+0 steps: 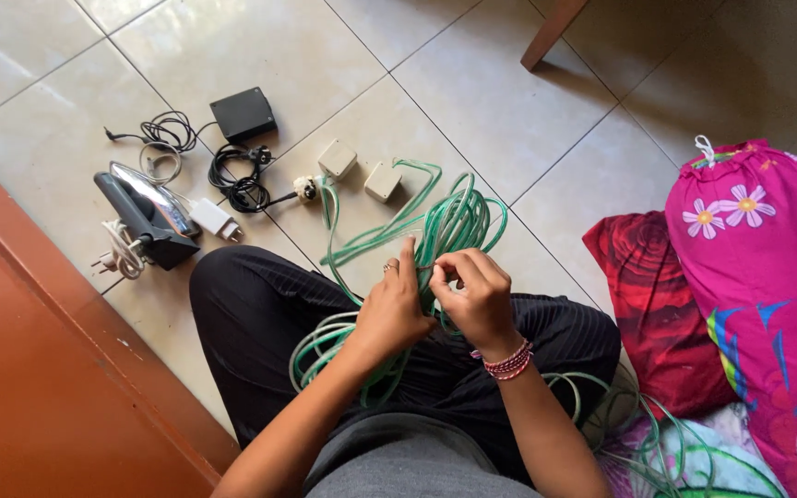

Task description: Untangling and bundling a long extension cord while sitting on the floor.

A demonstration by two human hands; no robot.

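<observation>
Pale glazed tile floor (472, 83), a red-brown wooden panel (39, 369) at its edge. A person sits cross-legged in black trousers, with a long green flat cable (445, 226) looped across the lap and spilling onto the floor ahead.

Left hand (389, 309) and right hand (477, 295) meet just above the lap; both sets of fingers are closed, pinching one strand of the cable. The step looks like working a tangle loose; the next move likely calls for a fine pinch and a slow feed through a loop.

Beyond the cable:
- two small cream square boxes (359, 170)
- one black flat box (243, 113)
- one clothes iron (145, 217)
- one white plug adapter (215, 219)
- two bundles of black cord (242, 180)

Beside the cable: two pillows, one red rose-print (652, 304), one pink flowered (767, 277).
</observation>
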